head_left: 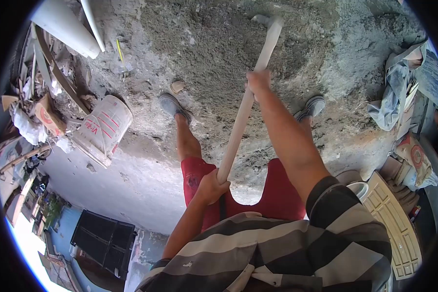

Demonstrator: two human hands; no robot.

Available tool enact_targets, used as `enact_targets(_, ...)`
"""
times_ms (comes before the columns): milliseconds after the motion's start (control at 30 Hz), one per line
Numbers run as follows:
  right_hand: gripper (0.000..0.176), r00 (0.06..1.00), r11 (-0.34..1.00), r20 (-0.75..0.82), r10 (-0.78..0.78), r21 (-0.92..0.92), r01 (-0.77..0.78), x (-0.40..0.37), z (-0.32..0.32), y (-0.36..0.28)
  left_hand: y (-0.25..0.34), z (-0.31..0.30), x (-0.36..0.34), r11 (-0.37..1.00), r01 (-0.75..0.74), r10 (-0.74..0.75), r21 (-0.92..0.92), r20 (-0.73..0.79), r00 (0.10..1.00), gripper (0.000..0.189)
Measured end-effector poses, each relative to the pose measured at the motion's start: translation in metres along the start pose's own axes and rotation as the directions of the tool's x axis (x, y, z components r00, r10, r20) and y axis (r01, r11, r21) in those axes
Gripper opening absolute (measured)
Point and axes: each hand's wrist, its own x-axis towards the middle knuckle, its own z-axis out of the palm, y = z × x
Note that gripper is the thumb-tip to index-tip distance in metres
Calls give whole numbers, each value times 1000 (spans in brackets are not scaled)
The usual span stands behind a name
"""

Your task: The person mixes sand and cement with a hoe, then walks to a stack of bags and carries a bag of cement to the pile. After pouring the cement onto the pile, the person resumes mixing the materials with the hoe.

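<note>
A long wooden-handled hoe (240, 121) slants across the middle of the view, its head in the loose grey sandy mix (214, 44) at the top and its blade mostly hidden there. Near the lower end of the handle, in front of my thigh, my left hand (211, 187) is wrapped round the wood. My right hand (259, 83) grips the same handle higher up, with that arm stretched forward. My two shoes (174, 106) stand apart on the ground, either side of the handle.
A dirty white bucket (104, 127) lies tipped at left, beside a heap of scrap and a white pipe (65, 27). A stone (177, 86) is near my left shoe. At right are cloth (399, 80), a cement bag (416, 158) and a panelled door piece (392, 224).
</note>
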Motion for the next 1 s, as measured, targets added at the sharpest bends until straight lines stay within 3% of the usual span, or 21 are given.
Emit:
enact_targets(33,49,998,994,8,62,86,-63,-31,8,22,-19,-16,-23,998,65,-65,10,13,998,43)
enact_targets(67,47,993,976,51,107,185,-114,-49,10,40,-32,-35,-41,983,87,-94,162,35,995,38)
enact_targets(100,45,988,947,92,127,285,-148,-65,11,57,-49,-48,-57,976,88,-99,197,44,994,35)
enact_targets(167,45,994,912,74,83,397,-105,-116,1,65,-81,-56,-85,972,89,-107,219,72,992,32)
enact_targets(233,48,993,888,77,93,445,-118,-160,-21,55,-109,-50,-101,979,78,-72,190,-37,997,29)
enact_targets(267,50,991,857,93,100,497,-134,-180,-33,46,-112,-43,-104,980,92,-91,179,-12,996,29)
enact_targets(333,52,997,789,78,1,613,-49,-183,-64,16,-112,-42,-81,940,-23,5,341,54,999,29)
enact_targets(400,53,987,738,37,-157,668,92,-152,-97,-26,-38,-43,-43,977,-91,58,194,172,983,28)
enact_targets(433,50,987,793,-4,-158,596,129,-132,-110,-58,-12,-39,-17,975,-182,147,123,250,957,27)
enact_targets(467,43,972,799,-52,-229,561,218,-104,-118,-83,10,-31,7,952,-275,243,132,217,945,33)
enact_targets(567,31,927,848,-28,-374,394,354,5,-124,-130,68,-11,64,959,-275,271,74,58,961,33)
enact_targets(600,27,945,891,-49,-323,322,321,26,-110,-130,76,-9,75,949,-305,306,85,9,952,34)
enact_targets(633,23,957,925,-75,-280,246,290,41,-96,-123,70,-6,74,948,-307,308,82,-6,951,34)
enact_targets(700,39,987,981,34,-159,116,154,44,-59,-60,35,5,55,995,-72,78,-66,102,992,36)
enact_targets(767,52,999,1000,-39,29,-3,-29,6,-10,35,-20,7,4,978,126,-83,-165,248,965,40)
enact_targets(800,52,991,991,-1,133,26,-133,-31,-2,55,-35,1,-26,986,80,-58,-147,144,988,42)
enact_targets(833,51,989,975,58,136,167,-144,-55,4,72,-49,-17,-46,981,191,-180,-34,201,963,42)
enact_targets(867,50,992,952,96,79,288,-103,-66,9,102,-54,-33,-67,983,181,-182,20,157,971,38)
enact_targets(1000,42,982,861,124,140,475,-182,-170,-6,108,-144,-48,-118,967,190,-198,173,32,980,27)
